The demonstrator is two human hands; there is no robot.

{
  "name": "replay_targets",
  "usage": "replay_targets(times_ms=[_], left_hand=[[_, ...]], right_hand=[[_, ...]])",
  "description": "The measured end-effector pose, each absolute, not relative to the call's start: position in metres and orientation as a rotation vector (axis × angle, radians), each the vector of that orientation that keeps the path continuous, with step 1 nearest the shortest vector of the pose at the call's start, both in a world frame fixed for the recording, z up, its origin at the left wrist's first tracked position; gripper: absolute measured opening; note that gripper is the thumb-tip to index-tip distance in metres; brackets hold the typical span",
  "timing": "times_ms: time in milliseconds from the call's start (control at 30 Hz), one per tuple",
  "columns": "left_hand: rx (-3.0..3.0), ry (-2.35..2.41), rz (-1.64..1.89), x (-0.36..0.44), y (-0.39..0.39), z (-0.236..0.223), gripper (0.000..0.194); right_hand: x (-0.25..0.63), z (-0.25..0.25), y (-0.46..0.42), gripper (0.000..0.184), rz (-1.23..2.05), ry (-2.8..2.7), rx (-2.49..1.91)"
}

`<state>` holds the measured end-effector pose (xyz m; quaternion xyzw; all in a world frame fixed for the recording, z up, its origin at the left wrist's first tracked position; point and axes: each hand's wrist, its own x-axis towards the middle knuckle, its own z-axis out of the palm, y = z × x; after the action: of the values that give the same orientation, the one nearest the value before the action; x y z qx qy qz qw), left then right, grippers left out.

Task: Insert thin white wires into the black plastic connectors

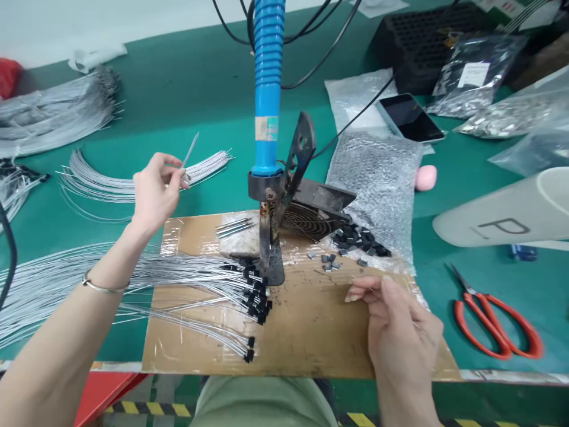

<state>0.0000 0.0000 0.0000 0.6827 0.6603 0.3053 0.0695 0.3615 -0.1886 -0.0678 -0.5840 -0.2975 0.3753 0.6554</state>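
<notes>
- Green covers the worktop [200, 112], with a sheet of brown cardboard [311, 338] along its near edge.
- The two hands are well apart. The left hand [160, 187] pinches thumb to fingers around a slim pale strip [192, 147] that points up and away; its exact kind is too small to tell.
- Beneath and beside that hand lies a curved bundle of white wires [100, 178].
- The right hand [402, 326] is half curled above the cardboard's right side; I cannot tell whether its fingers grip anything.
- Grey-white leads [186, 270] stretch from the left onto the cardboard, their black connectors [255, 299] clustered between the hands; a smaller group lies nearer the front edge.
- Behind those connectors stands a dark metal bracket [301, 151] with a blue hose [269, 77] and a round black grille [306, 220].
- Small black pieces [360, 237] are heaped right of the grille, by the bubble wrap [373, 184].
- Red-handled scissors [488, 325] lie to the right hand's right.
</notes>
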Motion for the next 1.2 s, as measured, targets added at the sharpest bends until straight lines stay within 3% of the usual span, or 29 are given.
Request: replay_targets(times_ms=[233, 467, 600, 700, 900, 1200], left_hand=[[1.779, 1.854, 1.221, 0.000, -0.009, 0.012, 0.024], [1.773, 1.849, 1.233, 0.009, -0.025, 0.025, 0.017], [1.930, 1.955, 1.108, 0.011, -0.058, 0.055, 0.015], [2.027, 1.940, 0.827, 0.008, -0.090, 0.081, 0.017], [1.710, 1.285, 0.379, 0.013, -0.136, 0.077, 0.014], [1.483, 1.282, 0.339, 0.027, -0.167, 0.033, 0.019]], right_hand=[[0.361, -0.070, -0.189, 0.030, 0.852, -0.687, -1.353], [0.361, -0.070, -0.189, 0.030, 0.861, -0.677, -1.339], [0.364, -0.067, -0.187, 0.052, 0.878, -0.661, -1.277], [0.364, -0.066, -0.187, 0.063, 0.902, -0.678, -1.281], [0.338, -0.050, -0.204, 0.042, 1.034, -0.964, -1.246], [0.292, -0.014, -0.201, 0.023, 1.342, -1.377, -1.052]])
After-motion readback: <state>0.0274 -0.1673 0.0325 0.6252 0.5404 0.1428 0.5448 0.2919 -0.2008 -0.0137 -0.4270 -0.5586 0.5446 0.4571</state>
